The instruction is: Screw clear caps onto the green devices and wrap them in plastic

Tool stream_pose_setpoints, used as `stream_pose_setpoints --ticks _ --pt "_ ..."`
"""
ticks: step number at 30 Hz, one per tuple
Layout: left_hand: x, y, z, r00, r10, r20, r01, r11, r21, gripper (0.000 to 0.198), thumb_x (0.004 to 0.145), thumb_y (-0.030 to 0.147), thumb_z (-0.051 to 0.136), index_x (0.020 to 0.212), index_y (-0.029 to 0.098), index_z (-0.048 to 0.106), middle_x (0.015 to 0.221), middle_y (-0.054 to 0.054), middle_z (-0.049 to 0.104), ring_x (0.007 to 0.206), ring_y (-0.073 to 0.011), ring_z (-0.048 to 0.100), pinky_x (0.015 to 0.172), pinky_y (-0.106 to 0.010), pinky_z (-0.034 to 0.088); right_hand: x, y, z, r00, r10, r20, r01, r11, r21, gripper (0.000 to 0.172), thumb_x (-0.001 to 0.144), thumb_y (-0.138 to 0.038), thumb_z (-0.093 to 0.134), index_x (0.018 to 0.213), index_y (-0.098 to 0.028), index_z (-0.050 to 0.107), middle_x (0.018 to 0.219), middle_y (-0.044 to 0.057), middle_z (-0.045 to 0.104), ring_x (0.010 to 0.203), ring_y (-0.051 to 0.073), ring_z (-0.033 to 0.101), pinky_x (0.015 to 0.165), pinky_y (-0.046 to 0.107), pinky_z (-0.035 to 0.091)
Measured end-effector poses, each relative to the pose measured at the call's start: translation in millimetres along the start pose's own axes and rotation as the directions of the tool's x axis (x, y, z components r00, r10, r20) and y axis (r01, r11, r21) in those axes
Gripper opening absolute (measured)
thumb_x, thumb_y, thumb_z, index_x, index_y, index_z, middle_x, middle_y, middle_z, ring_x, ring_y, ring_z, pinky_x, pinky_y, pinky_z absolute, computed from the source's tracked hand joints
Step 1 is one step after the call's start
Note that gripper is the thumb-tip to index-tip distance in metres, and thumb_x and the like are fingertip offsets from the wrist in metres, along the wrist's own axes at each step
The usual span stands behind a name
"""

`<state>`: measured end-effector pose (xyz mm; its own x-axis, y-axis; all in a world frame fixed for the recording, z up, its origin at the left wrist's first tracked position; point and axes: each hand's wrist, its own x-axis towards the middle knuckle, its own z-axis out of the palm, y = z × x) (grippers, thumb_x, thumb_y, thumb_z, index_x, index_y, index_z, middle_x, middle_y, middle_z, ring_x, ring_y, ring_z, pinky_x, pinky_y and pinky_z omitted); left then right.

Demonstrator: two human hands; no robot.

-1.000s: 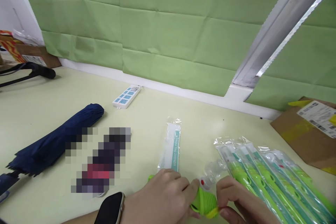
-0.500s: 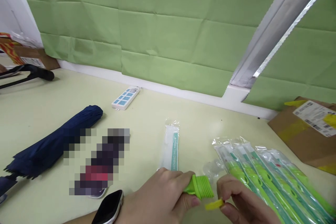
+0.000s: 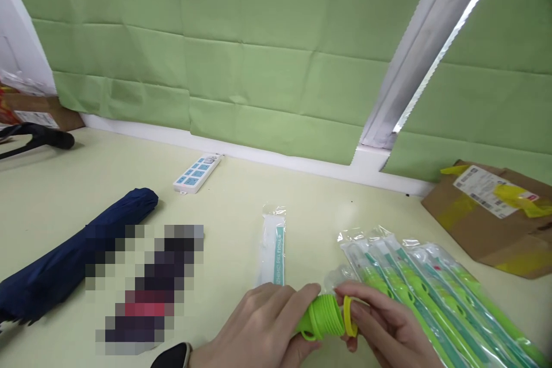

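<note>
Yellow ring [image 3: 346, 313] now upright and closer in from lower right, just beside the threaded end of the green threaded tube [image 3: 321, 317]; contact impossible to tell. Long axis of the tube nearly level across the lower middle of the frame, threads toward the right hand [image 3: 388, 322], its fingers [image 3: 357, 294] pinching the ring. Left hand [image 3: 259, 328] clenched around the tube's far end. Just behind, clear wrapper [image 3: 334, 279]; at lower right, green-filled packets [image 3: 431, 299]; above the hands, white packet [image 3: 273, 250]; farther left, navy umbrella [image 3: 73, 253].
</note>
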<state>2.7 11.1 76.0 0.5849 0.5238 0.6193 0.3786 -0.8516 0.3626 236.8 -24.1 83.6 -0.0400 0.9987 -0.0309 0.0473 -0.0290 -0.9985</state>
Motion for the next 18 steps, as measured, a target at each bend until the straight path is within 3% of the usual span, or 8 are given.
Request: stream_pose_setpoints --ticks 3,6,11,18 --pt "4.2 -1.2 0.9 0.999 0.052 0.01 -0.052 0.998 0.047 0.028 0.109 0.031 0.037 0.132 0.017 0.043 0.084 -0.005 0.07 0.067 -0.0217 0.07 0.054 -0.033 0.059 1.2 2.9 0.5 1.0 0.029 -0.01 -0.028 0.997 0.065 0.017 0.091 -0.041 0.072 0.104 -0.034 0.08 0.071 -0.002 0.075 0.062 0.015 0.07 0.063 0.024 0.058" --pt "5.0 -1.0 0.4 0.997 0.079 0.018 -0.08 0.99 0.112 0.033 0.111 0.037 0.025 0.131 0.016 0.042 0.082 -0.004 0.07 0.063 -0.0213 0.071 0.047 -0.031 0.056 1.6 4.2 1.0 1.0 0.023 -0.016 -0.022 0.998 0.066 0.021 0.092 -0.042 0.071 0.108 -0.033 0.079 0.065 -0.003 0.073 0.058 0.015 0.069 0.058 0.024 0.058" --pt "3.7 0.3 -0.5 0.989 0.147 -0.019 -0.143 0.978 0.153 0.043 0.112 0.039 0.019 0.134 0.011 0.043 0.083 -0.006 0.069 0.064 -0.0201 0.07 0.047 -0.029 0.056 2.1 5.4 -1.3 1.0 -0.01 -0.027 0.011 0.999 0.042 0.022 0.092 -0.046 0.07 0.108 -0.033 0.078 0.091 0.001 0.079 0.053 0.012 0.066 0.055 0.024 0.058" --pt "3.2 -1.7 3.8 0.984 0.178 -0.03 -0.171 0.971 0.166 0.045 0.112 0.036 0.019 0.136 0.008 0.043 0.082 -0.007 0.067 0.06 -0.0186 0.065 0.046 -0.028 0.053 1.6 10.6 -7.7 0.996 -0.047 -0.071 0.04 0.995 -0.097 0.02 0.09 -0.046 0.071 0.102 -0.033 0.08 0.094 0.003 0.082 0.054 0.013 0.069 0.055 0.022 0.06"
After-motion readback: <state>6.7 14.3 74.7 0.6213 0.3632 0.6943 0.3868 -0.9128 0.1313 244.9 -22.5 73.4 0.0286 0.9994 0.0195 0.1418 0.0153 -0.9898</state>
